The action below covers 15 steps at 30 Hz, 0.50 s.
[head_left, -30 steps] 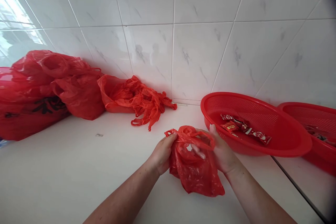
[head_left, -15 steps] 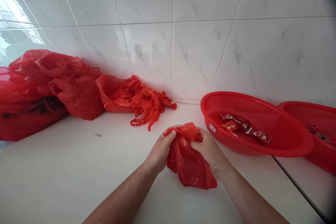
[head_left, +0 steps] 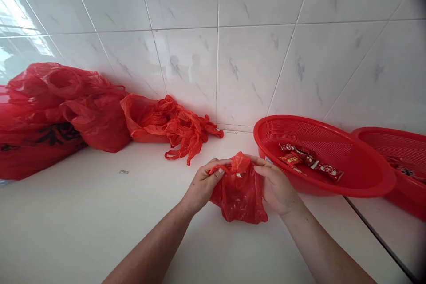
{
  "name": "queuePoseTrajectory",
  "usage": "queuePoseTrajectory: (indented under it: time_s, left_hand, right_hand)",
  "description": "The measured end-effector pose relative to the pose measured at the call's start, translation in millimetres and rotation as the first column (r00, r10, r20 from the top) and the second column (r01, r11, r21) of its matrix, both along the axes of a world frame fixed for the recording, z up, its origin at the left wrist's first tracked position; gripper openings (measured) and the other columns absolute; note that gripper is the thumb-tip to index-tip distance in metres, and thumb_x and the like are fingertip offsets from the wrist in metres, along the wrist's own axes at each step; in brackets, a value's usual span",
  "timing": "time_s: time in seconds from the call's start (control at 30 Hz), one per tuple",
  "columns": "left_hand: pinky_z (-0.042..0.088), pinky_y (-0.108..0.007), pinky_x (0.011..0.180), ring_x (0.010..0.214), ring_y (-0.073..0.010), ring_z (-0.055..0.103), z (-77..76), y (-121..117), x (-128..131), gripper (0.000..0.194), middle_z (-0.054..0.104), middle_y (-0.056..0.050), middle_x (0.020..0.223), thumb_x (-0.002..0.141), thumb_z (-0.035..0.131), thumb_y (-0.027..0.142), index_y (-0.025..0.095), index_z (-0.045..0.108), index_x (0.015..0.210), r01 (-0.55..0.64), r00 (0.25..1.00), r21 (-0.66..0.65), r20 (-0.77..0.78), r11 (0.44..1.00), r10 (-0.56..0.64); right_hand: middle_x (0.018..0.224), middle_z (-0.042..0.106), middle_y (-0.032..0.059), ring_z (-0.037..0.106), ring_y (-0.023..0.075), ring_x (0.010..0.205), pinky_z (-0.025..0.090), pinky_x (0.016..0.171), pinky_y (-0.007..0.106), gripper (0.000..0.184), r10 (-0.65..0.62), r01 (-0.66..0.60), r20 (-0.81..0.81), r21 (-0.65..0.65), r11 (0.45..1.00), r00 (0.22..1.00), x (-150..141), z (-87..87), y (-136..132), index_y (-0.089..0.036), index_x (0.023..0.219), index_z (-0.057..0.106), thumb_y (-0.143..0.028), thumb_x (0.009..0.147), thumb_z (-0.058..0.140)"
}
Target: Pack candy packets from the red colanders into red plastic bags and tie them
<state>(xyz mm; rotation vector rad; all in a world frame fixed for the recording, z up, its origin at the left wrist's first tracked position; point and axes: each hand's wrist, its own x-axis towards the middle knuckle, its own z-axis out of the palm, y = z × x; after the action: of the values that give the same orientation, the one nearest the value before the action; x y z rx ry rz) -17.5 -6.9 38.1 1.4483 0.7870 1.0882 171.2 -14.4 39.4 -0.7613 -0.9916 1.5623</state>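
Note:
A thin red plastic bag (head_left: pixel 241 199) hangs above the white table between my two hands. My left hand (head_left: pixel 205 182) pinches the bag's upper left edge, thumb on top. At the upper right edge, my right hand (head_left: pixel 274 184) has its thumb and fingers closed on the plastic; some of those fingers are hidden behind the bag. A small gap shows near the top of the bag. Just beyond my right hand stands a red perforated basket (head_left: pixel 369 173) holding several wrapped snacks (head_left: pixel 308 159) in red packaging.
A second red basket (head_left: pixel 409 137) stands at the far right. Crumpled red bags (head_left: pixel 183 126) lie by the tiled wall (head_left: pixel 256 62). Full, bulging red bags (head_left: pixel 93 120) are piled on the left. A dark seam (head_left: pixel 372 233) crosses the white table (head_left: pixel 83 222) at right.
The bag has risen slightly and its lower end has swung left. My right hand has shifted its grip outward, its fingers straighter, and the bag's top has spread a little.

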Motion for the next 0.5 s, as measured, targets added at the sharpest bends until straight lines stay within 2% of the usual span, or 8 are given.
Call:
queuePoseTrajectory:
  time_s: [0.1,0.17,0.2,0.27,0.33,0.37,0.43,0.5]
  left_hand:
    - [0.042,-0.030,0.089,0.107,-0.0221,0.055,-2.0,1.6,-0.5,0.035,0.061,-0.006,0.117,0.087,0.051,0.042,0.025,0.063,0.115,-0.111,0.992,-0.035,0.054,0.993,0.113]
    - [0.042,-0.030,0.091,0.108,-0.0214,0.054,-9.1,5.6,-2.3,0.038,0.061,-0.005,0.118,0.087,0.050,0.045,0.025,0.061,0.117,-0.218,0.971,-0.071,0.080,0.973,0.223]
    - [0.041,-0.030,0.091,0.109,-0.0211,0.054,-14.4,8.7,-4.0,0.038,0.061,-0.005,0.118,0.087,0.049,0.045,0.024,0.061,0.116,-0.281,0.954,-0.080,0.084,0.957,0.287]
    - [0.040,-0.030,0.094,0.109,-0.0202,0.053,-27.2,16.4,-8.6,0.037,0.061,-0.005,0.115,0.087,0.048,0.046,0.021,0.062,0.110,-0.414,0.904,-0.077,0.085,0.907,0.420]
    - [0.040,-0.030,0.094,0.106,-0.0189,0.053,-39.9,23.9,-13.9,0.033,0.063,-0.005,0.107,0.087,0.047,0.045,0.019,0.064,0.097,-0.549,0.827,-0.073,0.094,0.832,0.554]
    - [0.040,-0.030,0.093,0.103,-0.0182,0.054,-45.0,26.9,-16.3,0.032,0.063,-0.004,0.101,0.087,0.046,0.045,0.018,0.063,0.092,-0.603,0.787,-0.082,0.104,0.794,0.609]
    - [0.042,-0.031,0.091,0.096,-0.0173,0.055,-50.9,30.3,-20.3,0.031,0.063,-0.003,0.094,0.086,0.047,0.046,0.018,0.061,0.087,-0.654,0.738,-0.111,0.127,0.748,0.663]
    - [0.043,-0.032,0.092,0.096,-0.0178,0.056,-51.3,30.2,-24.2,0.034,0.063,-0.004,0.096,0.085,0.047,0.049,0.018,0.060,0.090,-0.615,0.765,-0.122,0.147,0.779,0.627]
  right_hand:
    - [0.113,0.064,0.0090,0.058,0.0242,0.104,0.046,0.088,0.038,0.034,-0.076,0.075,0.047,0.032,0.997,0.996,-0.5,-3.8,2.6,-0.021,0.108,0.063,-0.038,0.079,0.057]
    - [0.105,0.066,0.0090,0.060,0.0236,0.099,0.045,0.087,0.038,0.032,-0.204,0.197,0.207,0.055,0.979,0.957,-0.8,-12.6,5.4,-0.020,0.103,0.064,-0.041,0.080,0.057]
    - [0.101,0.067,0.0086,0.060,0.0232,0.096,0.045,0.086,0.038,0.029,-0.291,0.272,0.333,0.104,0.957,0.897,-0.2,-18.7,7.1,-0.019,0.099,0.066,-0.040,0.081,0.056]
    - [0.094,0.067,0.0081,0.059,0.0227,0.091,0.043,0.085,0.038,0.023,-0.474,0.359,0.570,0.310,0.880,0.671,2.6,-32.6,10.7,-0.019,0.089,0.067,-0.036,0.083,0.052]
    - [0.089,0.065,0.0086,0.057,0.0221,0.085,0.042,0.081,0.037,0.024,-0.604,0.298,0.682,0.525,0.797,0.412,7.1,-45.4,14.1,-0.020,0.082,0.067,-0.031,0.086,0.046]
    - [0.087,0.064,0.0090,0.057,0.0217,0.082,0.042,0.078,0.037,0.027,-0.641,0.249,0.700,0.591,0.767,0.315,9.7,-50.2,15.5,-0.020,0.081,0.066,-0.029,0.087,0.042]
    - [0.084,0.062,0.0099,0.055,0.0216,0.079,0.042,0.074,0.036,0.030,-0.676,0.194,0.711,0.648,0.737,0.192,14.7,-55.5,17.2,-0.019,0.079,0.065,-0.027,0.088,0.038]
    - [0.086,0.063,0.0103,0.055,0.0225,0.082,0.042,0.078,0.038,0.029,-0.692,0.229,0.702,0.655,0.720,0.170,18.8,-55.6,16.9,-0.019,0.081,0.064,-0.029,0.089,0.039]
